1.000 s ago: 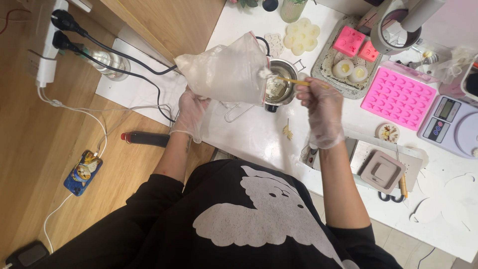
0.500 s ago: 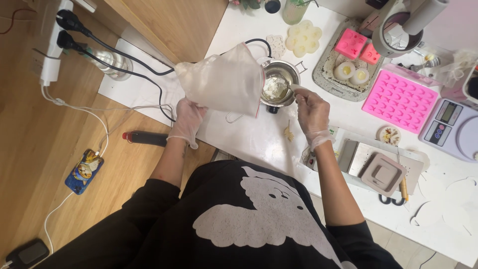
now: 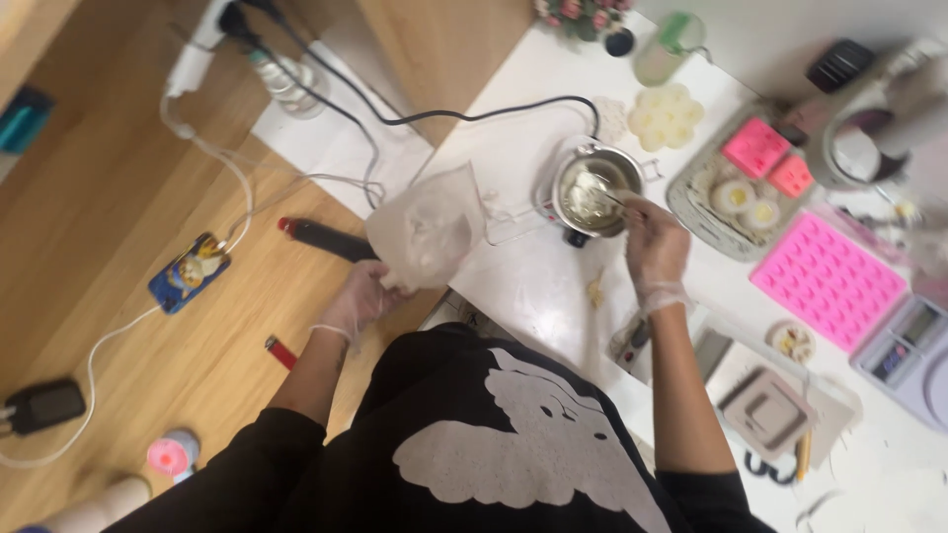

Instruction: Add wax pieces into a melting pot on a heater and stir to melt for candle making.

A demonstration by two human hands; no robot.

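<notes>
White flakes already fill our steel pot (image 3: 595,190); left hand (image 3: 367,293) grips the plastic bag (image 3: 428,229), right hand (image 3: 654,243) pinches a stirring stick (image 3: 614,197).

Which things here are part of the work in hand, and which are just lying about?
In use:
- left hand holding the plastic bag
- right hand with a stick at the metal pot

Lying about:
- pink mould
- scale
- phone on the floor
- flower-shaped mould
- tray

Bare white table (image 3: 538,286) (front) free; pink mould (image 3: 828,280) crowds right.
</notes>
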